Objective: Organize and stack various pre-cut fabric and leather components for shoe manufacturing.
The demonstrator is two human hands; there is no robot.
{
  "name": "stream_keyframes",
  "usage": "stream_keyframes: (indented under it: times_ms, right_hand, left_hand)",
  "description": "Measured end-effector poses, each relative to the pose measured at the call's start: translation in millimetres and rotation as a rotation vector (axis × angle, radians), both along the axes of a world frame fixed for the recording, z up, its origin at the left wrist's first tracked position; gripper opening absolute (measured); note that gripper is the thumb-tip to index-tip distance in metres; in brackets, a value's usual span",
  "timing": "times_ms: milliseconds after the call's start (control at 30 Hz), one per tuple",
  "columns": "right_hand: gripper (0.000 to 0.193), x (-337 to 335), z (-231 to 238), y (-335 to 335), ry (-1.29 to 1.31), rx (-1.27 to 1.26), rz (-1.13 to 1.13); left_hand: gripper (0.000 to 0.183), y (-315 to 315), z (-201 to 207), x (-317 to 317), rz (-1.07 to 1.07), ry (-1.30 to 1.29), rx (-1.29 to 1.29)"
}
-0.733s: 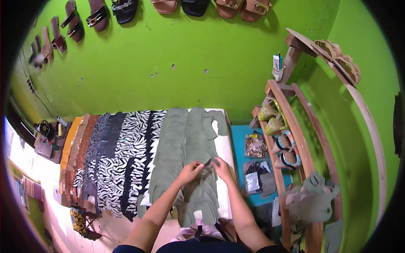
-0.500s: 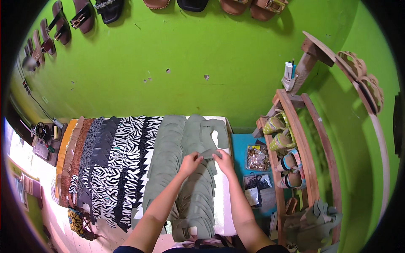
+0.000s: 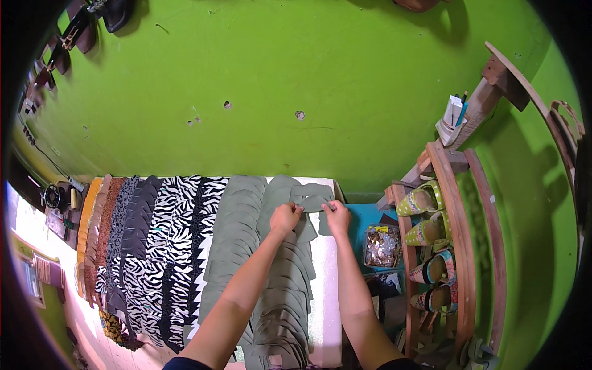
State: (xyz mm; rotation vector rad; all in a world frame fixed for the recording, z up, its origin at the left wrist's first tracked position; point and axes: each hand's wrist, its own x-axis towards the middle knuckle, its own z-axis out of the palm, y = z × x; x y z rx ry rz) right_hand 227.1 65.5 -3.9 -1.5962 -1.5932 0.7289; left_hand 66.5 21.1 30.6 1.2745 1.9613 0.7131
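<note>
My left hand point(image 3: 285, 220) and my right hand point(image 3: 337, 218) pinch the two ends of a grey-green curved cut piece point(image 3: 313, 203), thin and flat like shoe-upper material. It is stretched between them over the far right end of the table. Under and beside my hands, similar grey-green pieces overlap in two long rows, a left row point(image 3: 231, 240) and a right row point(image 3: 283, 308). Another such piece lies partly hidden beyond the held one. To the right of the rows shows the white tabletop point(image 3: 325, 290).
Overlapping zebra-patterned pieces point(image 3: 179, 213) and brown and orange ones point(image 3: 92, 209) cover the table's left. At right, a wooden rack point(image 3: 453, 246) carries patterned sandals point(image 3: 425, 200). A plastic box point(image 3: 382, 245) of shiny bits sits on a blue surface. The green wall point(image 3: 271, 142) stands behind.
Both hands have moved slightly farther away with the grey-green piece, toward the table's far edge. The right hand has turned a little. The whole view has shifted, with less wall-hung footwear showing.
</note>
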Motion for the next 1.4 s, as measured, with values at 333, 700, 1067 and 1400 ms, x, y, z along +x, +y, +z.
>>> stream_keyframes:
  times_ms: [333, 700, 1067, 1400]
  right_hand:
    - [0.039, -8, -7, 5, -0.33, 0.015, -0.083]
    - [0.054, -11, 13, 1, -0.394, -0.053, -0.041]
    - [0.022, 10, 16, 8, 0.104, -0.028, 0.203]
    - [0.027, 3, 2, 17, 0.446, -0.029, 0.221]
  left_hand:
    - [0.027, 15, -17, 7, -0.013, 0.247, -0.11]
    - [0.028, 16, -25, 3, -0.08, 0.476, 0.19]
    - [0.026, 3, -10, -6, -0.154, -0.037, 0.355]
    - [0.04, 26, 2, -18, 0.035, -0.224, 0.383]
